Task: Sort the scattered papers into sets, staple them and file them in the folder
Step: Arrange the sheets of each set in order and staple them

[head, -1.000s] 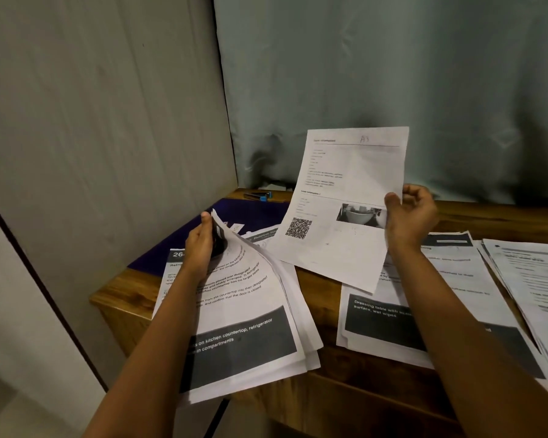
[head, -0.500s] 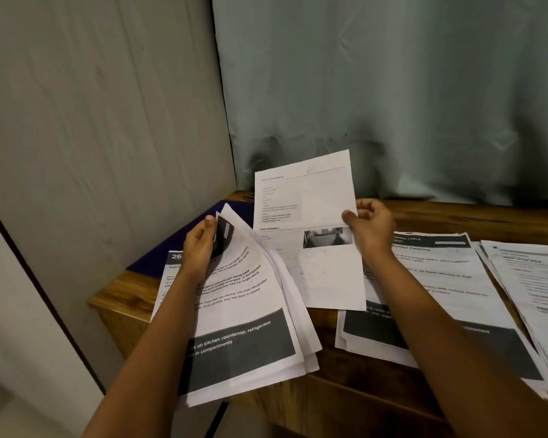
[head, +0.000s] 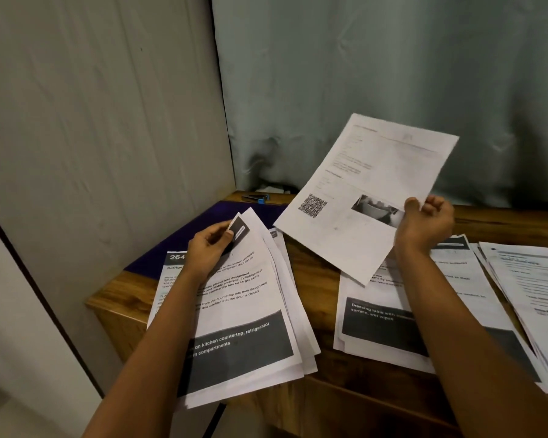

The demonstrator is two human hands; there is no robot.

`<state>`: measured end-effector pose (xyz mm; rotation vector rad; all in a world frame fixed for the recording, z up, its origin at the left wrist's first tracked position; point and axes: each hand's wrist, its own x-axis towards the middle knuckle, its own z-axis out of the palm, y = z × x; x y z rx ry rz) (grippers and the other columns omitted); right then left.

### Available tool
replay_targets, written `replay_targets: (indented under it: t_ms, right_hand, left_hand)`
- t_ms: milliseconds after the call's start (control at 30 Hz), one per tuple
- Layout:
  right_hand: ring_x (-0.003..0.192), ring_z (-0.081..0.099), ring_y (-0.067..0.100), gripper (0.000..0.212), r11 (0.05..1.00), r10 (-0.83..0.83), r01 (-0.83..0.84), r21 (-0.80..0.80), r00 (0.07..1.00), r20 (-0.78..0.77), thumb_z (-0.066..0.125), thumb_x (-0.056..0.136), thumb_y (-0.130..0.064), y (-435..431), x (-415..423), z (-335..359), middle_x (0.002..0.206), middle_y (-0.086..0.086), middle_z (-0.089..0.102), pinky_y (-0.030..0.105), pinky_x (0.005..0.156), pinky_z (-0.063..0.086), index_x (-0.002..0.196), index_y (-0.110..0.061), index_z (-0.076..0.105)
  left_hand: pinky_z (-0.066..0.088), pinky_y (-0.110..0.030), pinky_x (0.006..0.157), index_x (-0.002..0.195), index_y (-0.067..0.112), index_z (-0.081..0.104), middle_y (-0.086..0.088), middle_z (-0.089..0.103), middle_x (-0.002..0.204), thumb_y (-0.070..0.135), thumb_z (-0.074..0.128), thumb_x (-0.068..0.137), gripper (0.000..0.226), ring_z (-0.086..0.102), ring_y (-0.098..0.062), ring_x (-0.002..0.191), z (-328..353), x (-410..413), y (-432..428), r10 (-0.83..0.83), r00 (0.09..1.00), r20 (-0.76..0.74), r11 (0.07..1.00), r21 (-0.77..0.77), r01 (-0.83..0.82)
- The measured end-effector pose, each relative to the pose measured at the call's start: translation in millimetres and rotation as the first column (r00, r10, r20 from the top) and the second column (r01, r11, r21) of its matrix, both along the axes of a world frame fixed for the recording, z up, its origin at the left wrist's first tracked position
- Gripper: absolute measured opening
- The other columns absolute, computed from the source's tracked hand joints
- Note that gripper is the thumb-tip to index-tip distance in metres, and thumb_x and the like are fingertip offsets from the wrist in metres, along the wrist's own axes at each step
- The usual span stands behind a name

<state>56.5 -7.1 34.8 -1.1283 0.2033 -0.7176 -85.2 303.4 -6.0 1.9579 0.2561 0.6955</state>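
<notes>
Pinched in the right hand (head: 424, 224), thumb in front and fingers curled behind: one loose sheet (head: 361, 184), QR code and small photo showing. Held aloft and tilted, up and to the right of the purple folder (head: 200, 226). Half a second ago dipped low against the fanned stack (head: 247, 311) at the folder's near edge; now swung back up and away (apparently no match there). Gripped by the left hand (head: 208, 248): that stack's top corner, leaves peeled up. Further right of the folder, flat on the table (head: 310, 279): a middle pile (head: 389, 314), then another pile (head: 532, 289). Just beyond the folder: the stapler (head: 255, 198), untouched. Still sorting, so; probably bound for a pile further right.
</notes>
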Motion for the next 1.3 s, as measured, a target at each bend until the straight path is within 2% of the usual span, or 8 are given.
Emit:
replay_targets:
  t_ms: [167,400,533,700,867,1033,1133,1300]
  right_hand:
    - [0.091,0.063,0.011,0.031,0.998,-0.02,0.019,0.056,1.0,0.007,0.071,0.084,-0.01,-12,3,1,0.101,0.001,0.062,0.011,0.074,0.052,0.112,-0.003,0.06]
    - [0.084,0.061,0.013,0.026,0.991,0.077,-0.07,-0.116,0.995,0.058,0.07,0.082,-0.007,-5,4,2,0.096,0.004,0.063,0.02,0.08,0.054,0.107,-0.004,0.061]
    - [0.084,0.061,0.013,0.024,0.978,0.095,-0.072,-0.195,0.989,0.116,0.068,0.085,-0.007,0,0,1,0.097,0.003,0.063,0.014,0.074,0.052,0.107,-0.004,0.06]
    - [0.083,0.06,0.012,0.022,0.974,0.101,-0.069,-0.217,0.985,0.14,0.067,0.086,-0.007,1,-2,2,0.096,0.002,0.062,0.009,0.07,0.05,0.106,-0.004,0.059]
    - [0.081,0.06,0.012,0.022,0.963,0.12,-0.077,-0.256,0.981,0.154,0.067,0.085,-0.007,6,-5,4,0.092,-0.001,0.061,0.011,0.07,0.051,0.106,-0.003,0.06]
    - [0.082,0.063,0.017,0.019,0.902,0.269,-0.237,-0.362,0.962,0.039,0.069,0.082,-0.005,22,-10,4,0.09,0.001,0.065,0.026,0.076,0.054,0.099,-0.009,0.061]
    - [0.08,0.064,0.02,0.019,0.854,0.336,-0.336,-0.397,0.939,-0.071,0.07,0.08,-0.003,35,-17,0,0.091,0.007,0.067,0.027,0.071,0.054,0.093,-0.012,0.06]
    - [0.075,0.061,0.018,0.02,0.768,0.368,-0.422,-0.481,0.906,-0.208,0.07,0.079,-0.002,55,-32,-12,0.088,0.005,0.066,0.022,0.065,0.044,0.097,-0.006,0.062]
  left_hand:
    - [0.05,-0.023,0.083,0.126,0.029,0.059,0.013,0.063,0.109,0.024,0.055,0.096,0.03,0.061,-0.004,0.099,-1,0,0,-0.001,1.0,-0.004,1.0,0.001,0.001]
    - [0.047,-0.023,0.088,0.131,0.03,0.056,0.01,0.058,0.122,0.028,0.054,0.096,0.035,0.056,-0.007,0.107,-2,4,4,-0.008,0.999,-0.037,1.0,0.018,0.009]
    - [0.049,-0.025,0.084,0.117,0.029,0.065,0.006,0.063,0.115,0.033,0.052,0.097,0.024,0.06,-0.011,0.104,-4,6,4,0.002,0.999,-0.054,1.0,0.0,-0.001]
    - [0.043,-0.023,0.084,0.126,0.025,0.058,0.008,0.059,0.113,0.039,0.05,0.097,0.034,0.056,-0.006,0.096,-4,8,1,0.038,0.993,-0.11,0.996,0.09,-0.028]
    - [0.039,-0.014,0.066,0.117,0.024,0.06,0.008,0.061,0.097,0.043,0.042,0.099,0.031,0.058,-0.002,0.084,-3,7,-5,0.075,0.988,-0.137,0.983,0.179,-0.05]
    - [0.039,-0.027,0.08,0.119,0.012,0.061,-0.003,0.055,0.111,0.043,0.042,0.099,0.041,0.052,-0.015,0.096,-1,13,-1,0.129,0.971,-0.202,0.946,0.318,-0.06]
    - [0.041,-0.027,0.073,0.108,0.012,0.059,-0.002,0.059,0.107,0.038,0.046,0.099,0.03,0.058,-0.019,0.094,-2,13,2,0.142,0.974,-0.176,0.941,0.328,-0.078]
    - [0.045,-0.019,0.059,0.099,0.013,0.051,-0.002,0.062,0.093,0.03,0.04,0.103,0.021,0.062,-0.012,0.077,5,4,-5,0.118,0.991,-0.057,0.992,0.055,-0.115]
